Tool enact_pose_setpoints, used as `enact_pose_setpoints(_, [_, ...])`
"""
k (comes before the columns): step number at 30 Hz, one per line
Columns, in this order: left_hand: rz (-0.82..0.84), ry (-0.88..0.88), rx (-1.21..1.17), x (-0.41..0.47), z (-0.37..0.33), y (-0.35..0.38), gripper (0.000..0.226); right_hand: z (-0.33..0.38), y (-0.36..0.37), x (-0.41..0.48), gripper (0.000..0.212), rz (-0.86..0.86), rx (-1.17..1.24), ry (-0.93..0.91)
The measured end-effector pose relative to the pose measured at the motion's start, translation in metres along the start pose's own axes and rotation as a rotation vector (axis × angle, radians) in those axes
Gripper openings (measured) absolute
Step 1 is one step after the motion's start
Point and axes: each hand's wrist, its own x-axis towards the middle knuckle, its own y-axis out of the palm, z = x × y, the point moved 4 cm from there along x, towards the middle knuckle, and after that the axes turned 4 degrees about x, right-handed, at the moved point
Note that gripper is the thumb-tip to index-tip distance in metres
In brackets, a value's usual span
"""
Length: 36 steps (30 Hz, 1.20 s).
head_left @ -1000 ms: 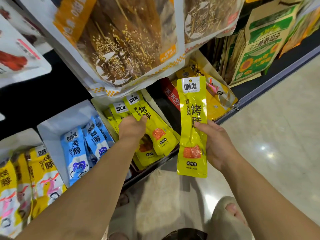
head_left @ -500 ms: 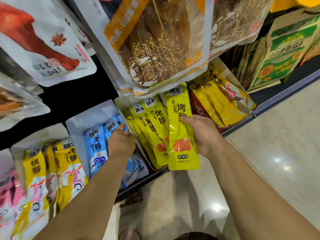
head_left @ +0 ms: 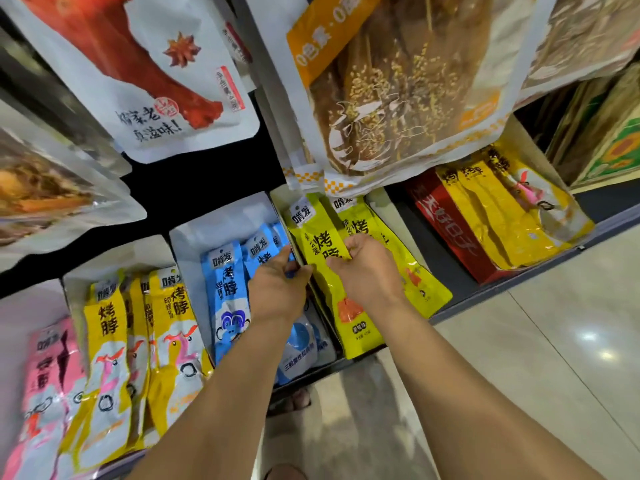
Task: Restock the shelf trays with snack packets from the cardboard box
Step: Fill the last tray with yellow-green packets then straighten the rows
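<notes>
Several lime-yellow snack packets [head_left: 349, 317] stand in a white shelf tray [head_left: 379, 204] at centre. My right hand [head_left: 370, 271] grips the front packets near their middle, fingers curled over their left edge. My left hand [head_left: 277, 292] is just to the left, at the wall between this tray and the blue packets' tray [head_left: 214, 230]. Its fingers and thumb pinch that wall. Blue packets [head_left: 225, 289] fill the tray under my left wrist. The cardboard box is out of view.
Large hanging bags [head_left: 398, 98] overhang the trays from above. A red box [head_left: 446, 230] with yellow packets sits to the right, and trays of yellow-and-white packets [head_left: 107, 341] and pink packets [head_left: 45, 375] to the left. Tiled floor [head_left: 536, 358] lies at the right.
My right hand carried the lime-yellow packet left and down into the tray with the others. My left hand moved from the blue packets to the tray wall.
</notes>
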Motion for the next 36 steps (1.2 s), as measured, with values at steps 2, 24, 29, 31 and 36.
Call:
enact_pose_setpoints(2, [0.004, 0.005, -0.020, 0.001, 0.000, 0.003, 0.059, -0.001, 0.000, -0.002, 0.049, -0.032, -0.067, -0.019])
enact_pose_setpoints(24, [0.128, 0.213, 0.411, -0.073, -0.040, -0.053, 0.063, 0.031, -0.044, -0.105, 0.049, 0.074, -0.708, -0.203])
enact_pose_setpoints(29, [0.052, 0.359, 0.723, -0.107, -0.067, -0.107, 0.059, 0.069, -0.071, -0.141, 0.052, 0.045, -0.806, -0.200])
enact_pose_setpoints(31, [0.012, 0.405, 0.779, -0.125, -0.078, -0.135, 0.060, 0.091, -0.079, -0.162, 0.054, 0.024, -0.838, -0.228])
enact_pose_setpoints(36, [-0.063, 0.448, 0.810, -0.168, -0.099, -0.200, 0.061, 0.145, -0.092, -0.210, 0.061, -0.012, -0.908, -0.309])
